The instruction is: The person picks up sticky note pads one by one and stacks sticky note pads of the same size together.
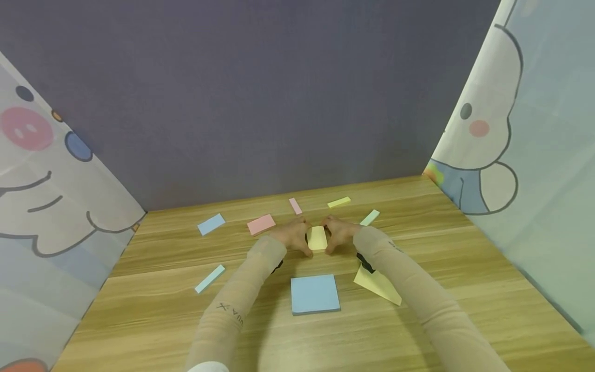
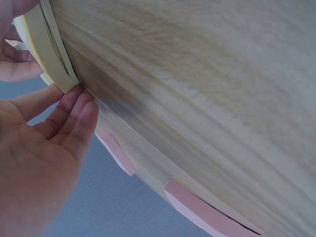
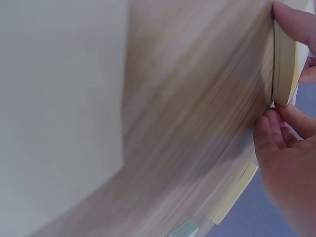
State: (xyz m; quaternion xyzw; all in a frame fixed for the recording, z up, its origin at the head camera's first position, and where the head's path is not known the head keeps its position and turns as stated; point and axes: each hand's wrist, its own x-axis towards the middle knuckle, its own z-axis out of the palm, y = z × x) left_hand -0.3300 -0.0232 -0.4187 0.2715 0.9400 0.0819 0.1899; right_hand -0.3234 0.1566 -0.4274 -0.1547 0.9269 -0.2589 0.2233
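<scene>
A small yellow sticky-note pad point(image 1: 317, 238) lies on the wooden table between both hands. On its left side, the left hand point(image 1: 294, 235) holds the pad with curled fingers at the far corner and thumb near the front. The right hand point(image 1: 341, 232) grips the opposite side in a mirrored way. The left wrist view has the left hand point(image 2: 47, 143) with its fingertips at a corner of the thick yellow pad point(image 2: 49, 49). In the right wrist view the right hand point(image 3: 291, 153) touches the pad's point(image 3: 285, 64) lower corner.
A blue square pad point(image 1: 315, 294) lies in front, a large yellow one point(image 1: 378, 284) under the right forearm. Farther out are a pink pad point(image 1: 261, 225), a blue pad point(image 1: 211, 224) and narrow strips in pink point(image 1: 295, 206), yellow point(image 1: 339, 202), green point(image 1: 370, 217) and light blue point(image 1: 210, 278).
</scene>
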